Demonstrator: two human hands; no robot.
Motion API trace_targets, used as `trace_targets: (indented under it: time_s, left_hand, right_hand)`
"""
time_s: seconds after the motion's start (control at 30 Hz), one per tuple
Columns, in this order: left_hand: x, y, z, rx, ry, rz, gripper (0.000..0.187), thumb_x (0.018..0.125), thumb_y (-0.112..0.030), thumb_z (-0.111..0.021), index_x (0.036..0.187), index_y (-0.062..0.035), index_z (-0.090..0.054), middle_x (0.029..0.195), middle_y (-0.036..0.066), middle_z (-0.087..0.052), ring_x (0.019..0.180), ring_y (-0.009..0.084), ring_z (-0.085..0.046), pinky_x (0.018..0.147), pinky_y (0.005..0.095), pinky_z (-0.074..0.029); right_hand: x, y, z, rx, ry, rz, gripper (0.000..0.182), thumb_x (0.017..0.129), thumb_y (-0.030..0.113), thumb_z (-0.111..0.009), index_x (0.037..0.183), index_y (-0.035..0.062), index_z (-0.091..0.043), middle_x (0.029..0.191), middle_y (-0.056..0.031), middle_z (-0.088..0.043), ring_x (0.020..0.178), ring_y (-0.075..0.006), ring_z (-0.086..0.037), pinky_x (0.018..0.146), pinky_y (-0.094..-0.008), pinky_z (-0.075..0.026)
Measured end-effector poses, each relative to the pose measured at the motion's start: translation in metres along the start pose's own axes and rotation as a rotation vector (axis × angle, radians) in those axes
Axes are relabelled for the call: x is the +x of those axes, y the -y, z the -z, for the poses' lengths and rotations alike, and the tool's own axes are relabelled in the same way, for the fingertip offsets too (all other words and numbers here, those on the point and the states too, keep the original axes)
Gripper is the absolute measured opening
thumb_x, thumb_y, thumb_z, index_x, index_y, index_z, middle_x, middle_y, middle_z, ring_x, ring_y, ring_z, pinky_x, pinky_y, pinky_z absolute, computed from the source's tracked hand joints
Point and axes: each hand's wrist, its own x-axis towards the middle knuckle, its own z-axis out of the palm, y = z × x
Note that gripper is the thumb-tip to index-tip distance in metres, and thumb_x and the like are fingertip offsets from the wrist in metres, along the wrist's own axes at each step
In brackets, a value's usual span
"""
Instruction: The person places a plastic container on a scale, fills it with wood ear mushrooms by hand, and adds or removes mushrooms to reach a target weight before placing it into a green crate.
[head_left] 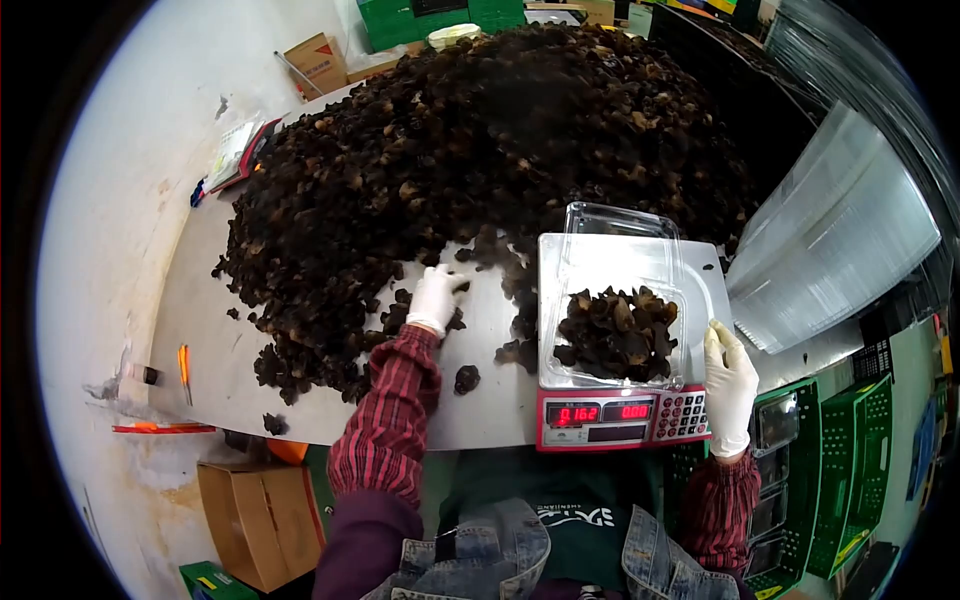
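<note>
My left hand [437, 299], in a white glove, is at the near edge of a big heap of dark wood ear mushrooms [480, 130]. Its fingers are curled together, and what they hold, if anything, is hidden. My right hand [731, 388], also gloved, rests by the right edge of a digital scale [710, 275], fingers stretched out and holding nothing visible. On the scale plate sits a clear plastic box [622, 222] with its lid folded back. A small pile of wood ears [620, 333] lies in it. The red display [600, 411] reads 0.162 and 0.00.
A tall stack of clear plastic boxes [840, 230] leans right of the scale. Green crates [850, 460] stand below at right, a cardboard box [262, 520] below at left. An orange cutter knife [185, 374] lies at the table's left. Loose wood ears [467, 379] dot the metal table [490, 420].
</note>
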Motion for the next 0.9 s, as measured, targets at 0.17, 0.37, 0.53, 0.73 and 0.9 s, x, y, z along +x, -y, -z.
trace_targets:
  time_s: [0.17, 0.37, 0.53, 0.73, 0.9]
  left_hand:
    - [-0.030, -0.013, 0.013, -0.247, -0.190, -0.201, 0.017, 0.081, -0.012, -0.065, 0.097, -0.0079, -0.069, 0.096, 0.012, -0.061, 0.094, 0.0324, -0.059, 0.080, 0.0409, -0.049]
    - [-0.134, -0.064, 0.015, 0.051, -0.158, -0.408, 0.039, 0.077, -0.014, -0.070, 0.116, -0.0147, -0.063, 0.114, 0.011, -0.059, 0.102, 0.0327, -0.057, 0.086, 0.0388, -0.046]
    - [-0.135, -0.035, -0.008, -0.165, -0.177, -0.131, 0.023, 0.080, -0.008, -0.069, 0.103, -0.0090, -0.066, 0.099, 0.011, -0.062, 0.086, 0.0299, -0.061, 0.072, 0.0362, -0.051]
    - [-0.055, -0.119, 0.045, -0.894, -0.353, 0.026, 0.017, 0.084, 0.000, -0.066, 0.101, -0.0016, -0.068, 0.103, 0.007, -0.063, 0.086, 0.0169, -0.062, 0.074, 0.0249, -0.048]
    - [-0.024, -0.203, 0.062, -0.560, -0.335, -0.507, 0.025, 0.080, -0.009, -0.073, 0.104, -0.0050, -0.069, 0.111, 0.011, -0.061, 0.102, 0.0257, -0.060, 0.088, 0.0315, -0.048]
  right_hand:
    - [-0.005, -0.003, 0.001, 0.000, 0.006, -0.059, 0.025, 0.095, 0.015, -0.062, 0.112, -0.0019, -0.066, 0.096, -0.0100, -0.070, 0.082, -0.0092, -0.059, 0.077, -0.0234, -0.048]
    - [-0.013, -0.016, 0.011, -0.032, -0.086, -0.006, 0.023, 0.093, 0.016, -0.064, 0.106, -0.0029, -0.067, 0.089, -0.0194, -0.069, 0.076, -0.0242, -0.067, 0.071, -0.0308, -0.052]
    - [-0.020, -0.022, 0.007, 0.016, -0.055, -0.042, 0.024, 0.093, 0.017, -0.064, 0.107, -0.0026, -0.067, 0.088, -0.0192, -0.070, 0.073, -0.0217, -0.067, 0.068, -0.0297, -0.051]
    - [-0.027, -0.007, 0.001, 0.065, 0.011, -0.070, 0.026, 0.094, 0.018, -0.064, 0.109, -0.0031, -0.066, 0.090, -0.0185, -0.070, 0.076, -0.0216, -0.068, 0.069, -0.0289, -0.051]
    - [-0.028, -0.004, -0.006, 0.085, 0.052, -0.010, 0.027, 0.094, 0.018, -0.062, 0.111, -0.0035, -0.064, 0.093, -0.0194, -0.070, 0.079, -0.0246, -0.069, 0.070, -0.0305, -0.052]
